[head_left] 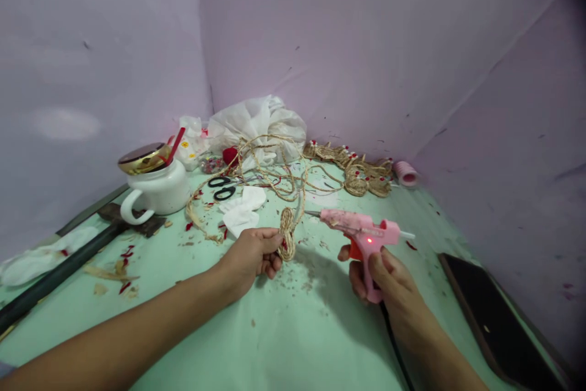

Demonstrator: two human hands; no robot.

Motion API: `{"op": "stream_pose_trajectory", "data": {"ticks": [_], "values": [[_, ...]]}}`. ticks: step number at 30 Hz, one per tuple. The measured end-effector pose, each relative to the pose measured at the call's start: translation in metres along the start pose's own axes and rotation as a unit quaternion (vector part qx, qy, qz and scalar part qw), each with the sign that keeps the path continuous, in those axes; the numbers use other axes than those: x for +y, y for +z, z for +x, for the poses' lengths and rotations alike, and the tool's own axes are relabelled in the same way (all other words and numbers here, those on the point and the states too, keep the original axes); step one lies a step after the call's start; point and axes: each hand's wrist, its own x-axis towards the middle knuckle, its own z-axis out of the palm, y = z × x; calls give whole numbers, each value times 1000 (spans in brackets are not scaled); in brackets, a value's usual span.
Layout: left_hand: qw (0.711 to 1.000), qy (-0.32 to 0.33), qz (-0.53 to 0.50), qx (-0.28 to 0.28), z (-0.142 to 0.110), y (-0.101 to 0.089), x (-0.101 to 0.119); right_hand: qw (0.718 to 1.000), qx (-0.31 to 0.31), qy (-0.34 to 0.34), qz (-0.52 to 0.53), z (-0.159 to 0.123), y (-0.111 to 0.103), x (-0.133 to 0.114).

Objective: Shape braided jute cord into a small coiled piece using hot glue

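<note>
Between the thumb and fingers of my left hand point(256, 254) is a small coil of braided straw cord point(287, 226), held upright above the table. A long loose braided cord point(300, 196) runs from its top back to a tangle on the table. My right hand point(389, 281) grips a pink glue gun point(361, 226) by its handle, fingers at the orange trigger, a red light glowing on its side. The gun's metal nozzle points left, close to the coil's right edge; I cannot tell whether it touches. A white glue stick point(407, 235) sticks out of the gun's rear.
On the left stand a white mug point(158, 186) and a dark-handled hammer-like tool point(68, 272). Black-handled scissors point(224, 193), white tissue point(242, 211) and a plastic bag point(256, 125) lie farther back. Finished-looking braided pieces point(366, 177) and a pink roll point(405, 173) sit back right, a phone point(499, 324) near right.
</note>
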Motion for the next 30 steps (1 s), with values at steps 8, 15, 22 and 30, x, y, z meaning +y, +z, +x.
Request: {"op": "stream_pose_trajectory", "data": {"ticks": [8,15,22,30], "values": [[1000,12,1,8,2,0,-2,997,-66,-4,-51,-13,-16,14],[1000,16,15,6,0,3,-1,995,-83,-3,-63,-12,-17,19],[999,19,26,5,0,3,-1,995,-69,4,-67,-12,-13,20],[999,21,37,-6,1,1,-3,996,-62,5,-61,-12,-10,18]]}}
